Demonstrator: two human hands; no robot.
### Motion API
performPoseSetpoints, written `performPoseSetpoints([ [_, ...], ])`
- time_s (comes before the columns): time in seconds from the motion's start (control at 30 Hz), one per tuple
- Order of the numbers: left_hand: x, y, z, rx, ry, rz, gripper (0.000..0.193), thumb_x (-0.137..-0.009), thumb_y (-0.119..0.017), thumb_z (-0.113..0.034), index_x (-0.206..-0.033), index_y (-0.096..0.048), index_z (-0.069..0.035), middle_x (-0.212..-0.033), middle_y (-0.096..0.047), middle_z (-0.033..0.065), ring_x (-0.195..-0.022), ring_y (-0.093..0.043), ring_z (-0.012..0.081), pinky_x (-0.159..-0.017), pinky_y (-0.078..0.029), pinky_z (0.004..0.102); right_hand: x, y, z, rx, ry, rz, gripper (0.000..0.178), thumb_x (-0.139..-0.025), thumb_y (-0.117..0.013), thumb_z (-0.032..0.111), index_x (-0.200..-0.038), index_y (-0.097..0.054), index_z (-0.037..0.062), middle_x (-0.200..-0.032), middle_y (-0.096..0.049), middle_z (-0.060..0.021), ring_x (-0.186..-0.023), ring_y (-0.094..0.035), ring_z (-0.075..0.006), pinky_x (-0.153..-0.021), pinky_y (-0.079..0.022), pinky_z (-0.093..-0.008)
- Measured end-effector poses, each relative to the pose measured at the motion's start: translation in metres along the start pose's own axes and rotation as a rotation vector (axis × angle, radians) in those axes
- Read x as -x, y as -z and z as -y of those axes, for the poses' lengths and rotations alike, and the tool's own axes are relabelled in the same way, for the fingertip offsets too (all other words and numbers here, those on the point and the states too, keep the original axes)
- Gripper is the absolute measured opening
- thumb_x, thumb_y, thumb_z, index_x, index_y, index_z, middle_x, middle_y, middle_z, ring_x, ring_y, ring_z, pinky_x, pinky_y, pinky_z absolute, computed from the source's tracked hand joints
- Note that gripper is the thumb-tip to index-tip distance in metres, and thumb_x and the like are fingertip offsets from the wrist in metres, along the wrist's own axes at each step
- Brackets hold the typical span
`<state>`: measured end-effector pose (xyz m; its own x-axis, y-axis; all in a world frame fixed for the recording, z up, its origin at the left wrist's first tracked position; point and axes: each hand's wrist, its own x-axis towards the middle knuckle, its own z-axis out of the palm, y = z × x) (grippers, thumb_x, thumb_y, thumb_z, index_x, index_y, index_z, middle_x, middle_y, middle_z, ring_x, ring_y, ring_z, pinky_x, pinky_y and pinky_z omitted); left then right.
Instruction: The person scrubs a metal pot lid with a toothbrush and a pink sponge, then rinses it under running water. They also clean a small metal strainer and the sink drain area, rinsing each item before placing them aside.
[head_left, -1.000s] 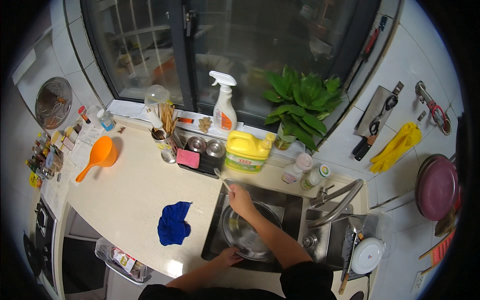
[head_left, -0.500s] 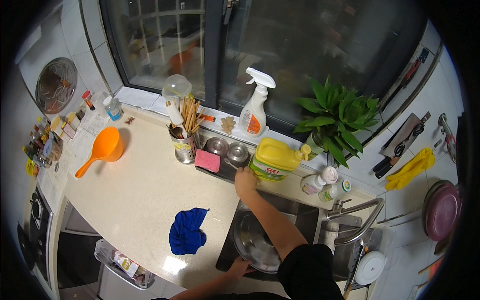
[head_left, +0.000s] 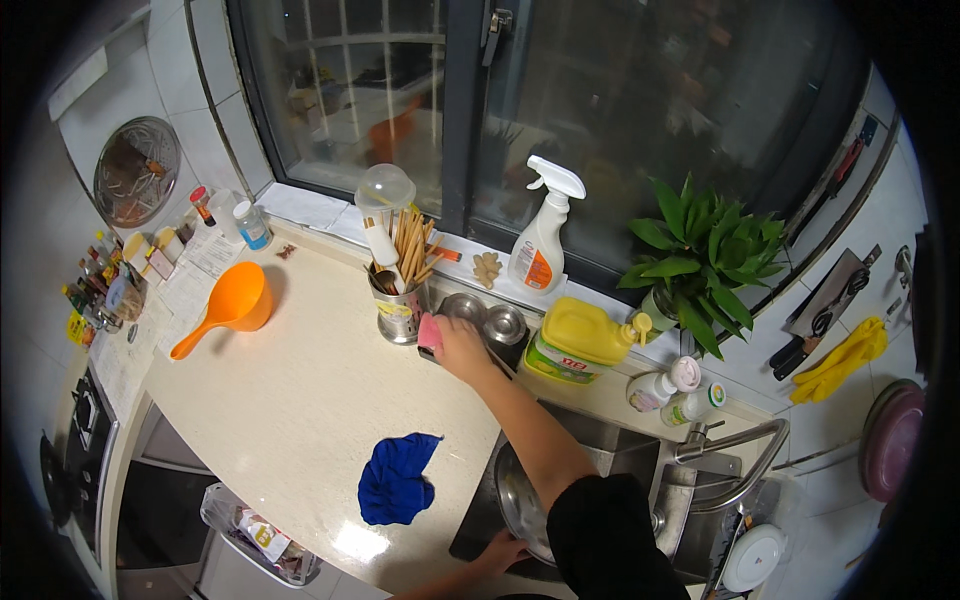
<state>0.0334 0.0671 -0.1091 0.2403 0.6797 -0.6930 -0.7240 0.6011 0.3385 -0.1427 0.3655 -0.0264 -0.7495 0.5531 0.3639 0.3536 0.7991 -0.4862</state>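
My right hand (head_left: pixel 462 350) reaches across the sink to the dark tray (head_left: pixel 503 350) at the back of the counter. Its fingers close round a pink sponge (head_left: pixel 430 333) at the tray's left end; the hand hides most of the sponge. In the black-lined steel sink (head_left: pixel 478 530) sits a round, shiny metal basin (head_left: pixel 515 492), partly covered by my right forearm. My left hand (head_left: pixel 500 553) is low at the basin's near rim, fingers closed on its edge. Two small round metal holders (head_left: pixel 504 323) stand in the tray beside my right hand.
Left of the tray stands a steel utensil holder (head_left: pixel 400 318) full of chopsticks. A yellow jug (head_left: pixel 580 340), a white spray bottle (head_left: pixel 540 245) and a potted plant (head_left: pixel 700 260) line the window. On the counter lie a blue cloth (head_left: pixel 397 480) and an orange ladle (head_left: pixel 238 297). The faucet (head_left: pixel 750 470) arches over the sink's right.
My right hand has moved left along the tray from beside the yellow jug and taken hold of the pink sponge. My left hand stays at the basin's rim. The view has shifted slightly.
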Motion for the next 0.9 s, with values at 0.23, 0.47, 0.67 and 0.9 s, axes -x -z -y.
performPoseSetpoints([
  [0.23, -0.010, -0.017, -0.024, 0.127, -0.055, 0.072, 0.047, -0.072, -0.049, 0.009, -0.115, -0.041, -0.008, -0.102, -0.055, 0.0094, -0.091, -0.057, 0.0251, -0.077, -0.049, 0.0403, 0.116, 0.055, 0.055, -0.741, -0.166, -0.202, 0.041, -0.067, -0.059, 0.001, -0.108, -0.050, 0.0024, -0.102, -0.053, -0.0185, -0.085, -0.055, -0.0291, -0.075, -0.045, -0.0348],
  [0.47, 0.001, -0.010, -0.033, 0.172, -0.106, 0.144, 0.040, -0.066, -0.044, 0.012, -0.101, -0.050, -0.004, -0.093, -0.057, 0.0099, -0.085, -0.057, 0.0247, -0.075, -0.048, 0.0394, 0.273, 0.115, 0.047, -0.297, -0.407, 0.008, 0.035, -0.070, -0.058, 0.011, -0.105, -0.055, 0.0048, -0.107, -0.051, -0.0159, -0.098, -0.051, -0.0320, -0.085, -0.041, -0.0367],
  [0.67, 0.028, -0.012, -0.020, 0.104, -0.107, 0.315, 0.040, -0.064, -0.046, 0.013, -0.100, -0.052, -0.001, -0.094, -0.058, 0.0103, -0.085, -0.057, 0.0238, -0.072, -0.047, 0.0356, 0.283, 0.099, 0.024, -0.181, -0.181, -0.062, 0.025, -0.071, -0.058, 0.007, -0.096, -0.059, 0.0031, -0.106, -0.054, -0.0159, -0.097, -0.051, -0.0316, -0.086, -0.040, -0.0388],
  [0.9, 0.046, -0.012, -0.022, 0.069, -0.225, 0.316, 0.049, -0.058, -0.045, 0.017, -0.104, -0.050, 0.001, -0.089, -0.059, 0.0112, -0.079, -0.059, 0.0245, -0.069, -0.049, 0.0331, 0.289, 0.124, 0.080, -0.279, 0.024, 0.008, 0.028, -0.072, -0.057, 0.005, -0.100, -0.059, 0.0070, -0.109, -0.054, -0.0132, -0.105, -0.048, -0.0312, -0.091, -0.038, -0.0376],
])
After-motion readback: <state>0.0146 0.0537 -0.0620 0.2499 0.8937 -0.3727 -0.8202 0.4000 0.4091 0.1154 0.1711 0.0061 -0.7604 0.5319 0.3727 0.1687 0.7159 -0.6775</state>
